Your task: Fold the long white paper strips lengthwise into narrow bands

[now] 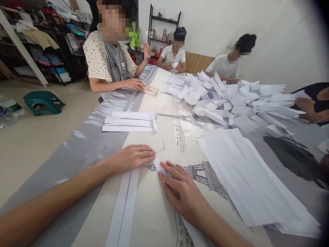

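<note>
One table (154, 209), its pale covering printed with towers and lettering. One heap of folded white papers (231, 99), on the table's far right part. One pile of flat white sheets (252, 178), nearer, to the right of the right hand. Two long white strips (125, 206), side by side, extending from the left hand toward the near side. One group of shorter white strips (130, 123), beyond the left hand. Two hands: left (133, 158), open, palm down, fingers together, fingertips at the paper piece; right (181, 185), open, fingers spread over it. One white paper piece (158, 164), between the hands, partly hidden.
</note>
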`<state>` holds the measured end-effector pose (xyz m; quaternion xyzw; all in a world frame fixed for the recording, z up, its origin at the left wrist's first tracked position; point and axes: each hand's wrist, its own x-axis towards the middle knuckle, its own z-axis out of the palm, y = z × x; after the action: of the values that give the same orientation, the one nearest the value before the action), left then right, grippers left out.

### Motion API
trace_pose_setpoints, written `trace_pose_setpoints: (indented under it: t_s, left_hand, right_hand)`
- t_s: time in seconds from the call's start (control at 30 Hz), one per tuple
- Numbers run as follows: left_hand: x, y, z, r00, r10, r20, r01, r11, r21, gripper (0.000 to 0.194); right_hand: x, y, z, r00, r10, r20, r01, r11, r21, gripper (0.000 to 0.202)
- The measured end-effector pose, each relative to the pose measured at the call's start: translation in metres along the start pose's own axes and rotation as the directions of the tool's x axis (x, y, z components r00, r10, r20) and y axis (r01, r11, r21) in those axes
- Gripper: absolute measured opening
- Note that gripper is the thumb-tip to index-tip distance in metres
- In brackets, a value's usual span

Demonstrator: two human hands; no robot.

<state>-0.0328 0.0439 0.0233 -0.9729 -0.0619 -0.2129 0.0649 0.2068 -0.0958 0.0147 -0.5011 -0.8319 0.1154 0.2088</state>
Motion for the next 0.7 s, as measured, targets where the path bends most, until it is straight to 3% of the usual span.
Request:
trace_pose_setpoints:
  t_s: [0.17,0.3,0.5,0.7]
  left_hand:
    - [0.004,0.007,0.001,0.998,-0.025,0.049,0.021,0.997,0.069,0.026]
    - [0.007,0.015,0.007,0.983,-0.123,0.136,0.108,0.988,0.110,0.023]
    - [0.013,0.032,0.007,0.953,-0.241,0.182,0.227,0.969,0.096,0.021]
    - [0.012,0.040,0.012,0.949,-0.283,0.138,0.268,0.956,0.122,0.027]
  right_hand:
    - [-0.001,-0.001,0.001,1.000,-0.019,-0.006,0.019,0.999,-0.048,0.041]
    - [-0.001,-0.001,0.001,0.999,-0.034,-0.014,0.033,0.997,-0.073,0.041]
    - [0.000,-0.002,-0.003,0.998,-0.070,-0.003,0.069,0.994,-0.090,0.041]
    - [0.001,-0.002,-0.006,0.997,-0.074,0.021,0.075,0.993,-0.093,0.040]
